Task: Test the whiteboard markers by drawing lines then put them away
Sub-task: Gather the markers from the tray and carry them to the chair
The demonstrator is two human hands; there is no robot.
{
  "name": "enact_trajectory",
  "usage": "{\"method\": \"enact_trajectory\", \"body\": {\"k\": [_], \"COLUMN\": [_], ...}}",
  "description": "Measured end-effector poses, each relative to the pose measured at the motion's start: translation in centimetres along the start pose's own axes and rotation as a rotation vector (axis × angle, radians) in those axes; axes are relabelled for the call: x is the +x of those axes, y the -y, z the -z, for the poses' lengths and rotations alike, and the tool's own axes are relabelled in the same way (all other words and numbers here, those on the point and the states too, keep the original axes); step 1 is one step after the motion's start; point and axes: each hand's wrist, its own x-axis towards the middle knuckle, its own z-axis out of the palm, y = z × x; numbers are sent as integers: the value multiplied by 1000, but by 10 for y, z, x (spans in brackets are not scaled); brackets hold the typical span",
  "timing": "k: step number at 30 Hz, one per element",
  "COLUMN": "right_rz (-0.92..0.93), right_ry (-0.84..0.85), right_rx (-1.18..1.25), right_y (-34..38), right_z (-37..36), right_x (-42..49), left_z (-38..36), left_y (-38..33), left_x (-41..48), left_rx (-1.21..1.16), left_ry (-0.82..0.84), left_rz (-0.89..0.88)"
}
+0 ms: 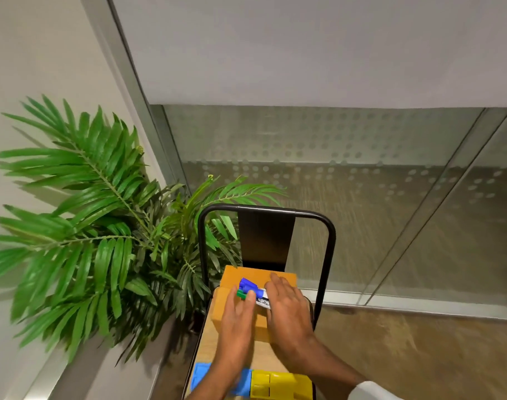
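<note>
Nearest to us lay a blue block and a yellow block at the near edge of the wooden worktop, and a white sleeve showed at its near right corner. At the far end of the worktop stood a cardboard box, and both hands were over it. The blue-capped marker and the green-capped marker lay side by side above the box, between the two hands. The left hand touched the green cap with its fingers nearly straight. We could not tell whether it pinched the cap, because the picture was blurred there. The right hand lay flat, its fingers straight, over the barrels, and it hid their tail ends.

The long axis of both markers ran on a diagonal: the caps pointed toward the far left corner of the worktop and the tails toward the near right.

We judged the markers to be light and stiff, with smooth plastic barrels that may slip or roll. The best hold seemed to be around the middle of the barrel, not on the cap, which could pull off. We could not see whether the box was open under the hands.
</note>
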Motion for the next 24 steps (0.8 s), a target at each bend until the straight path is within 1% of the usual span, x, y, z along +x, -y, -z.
{"method": "enact_trajectory", "body": {"k": [2,4,8,11,14,19,24], "right_rz": [62,150,266,308,347,411,502], "right_ry": [-42,-70,-110,-118,-105,-131,-143], "right_rx": [17,40,73,82,23,-54,-124], "right_y": [6,15,39,59,81,132,204], "right_z": [2,6,20,29,30,25,4], "right_x": [-6,-13,-27,-41,-53,-78,-117], "left_z": [-6,-8,0,16,38,80,151], "left_y": [-8,-18,-34,-34,-30,-24,-9], "left_x": [-10,-19,-45,-59,-74,-94,-123], "left_rx": [-102,-258,-410,-462,-515,-566,-626], "left_ry": [-19,-61,-166,-223,-266,-365,-461], "left_rz": [57,61,61,66,74,85,54]}}
